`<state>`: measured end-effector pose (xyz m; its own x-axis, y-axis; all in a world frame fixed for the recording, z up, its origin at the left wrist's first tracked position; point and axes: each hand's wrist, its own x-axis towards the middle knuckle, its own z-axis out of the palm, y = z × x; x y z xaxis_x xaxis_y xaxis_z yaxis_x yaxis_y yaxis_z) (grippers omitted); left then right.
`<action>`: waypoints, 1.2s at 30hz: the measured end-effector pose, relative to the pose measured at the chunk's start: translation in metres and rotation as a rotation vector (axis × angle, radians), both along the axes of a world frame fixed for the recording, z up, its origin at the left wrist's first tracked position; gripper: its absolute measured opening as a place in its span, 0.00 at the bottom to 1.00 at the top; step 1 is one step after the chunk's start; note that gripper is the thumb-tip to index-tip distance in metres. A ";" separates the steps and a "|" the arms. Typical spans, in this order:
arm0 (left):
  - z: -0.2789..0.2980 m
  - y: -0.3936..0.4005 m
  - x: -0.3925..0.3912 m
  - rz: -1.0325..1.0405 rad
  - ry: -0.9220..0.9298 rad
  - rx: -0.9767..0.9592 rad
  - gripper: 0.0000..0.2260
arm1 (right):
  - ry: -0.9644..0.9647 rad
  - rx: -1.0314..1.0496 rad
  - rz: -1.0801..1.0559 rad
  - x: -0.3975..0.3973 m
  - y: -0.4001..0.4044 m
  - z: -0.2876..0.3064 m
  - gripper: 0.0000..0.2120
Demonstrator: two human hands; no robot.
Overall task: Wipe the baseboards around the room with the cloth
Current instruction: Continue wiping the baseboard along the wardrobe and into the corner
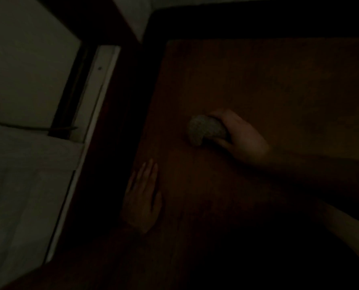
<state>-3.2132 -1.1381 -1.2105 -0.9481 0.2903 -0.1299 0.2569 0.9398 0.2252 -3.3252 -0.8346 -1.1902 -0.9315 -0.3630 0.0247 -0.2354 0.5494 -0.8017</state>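
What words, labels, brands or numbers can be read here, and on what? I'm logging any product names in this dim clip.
None: no text can be read anywhere in this dark head view.
The cloth gripped by the right hand shows no label.
The brown wooden surface, on which the left hand lies flat, bears no print.
The white strip at left shows only a small dark spot, not a character.
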 end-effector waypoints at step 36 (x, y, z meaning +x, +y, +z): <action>-0.021 -0.017 0.006 -0.062 -0.077 -0.071 0.35 | 0.102 0.351 0.321 0.041 0.032 -0.017 0.30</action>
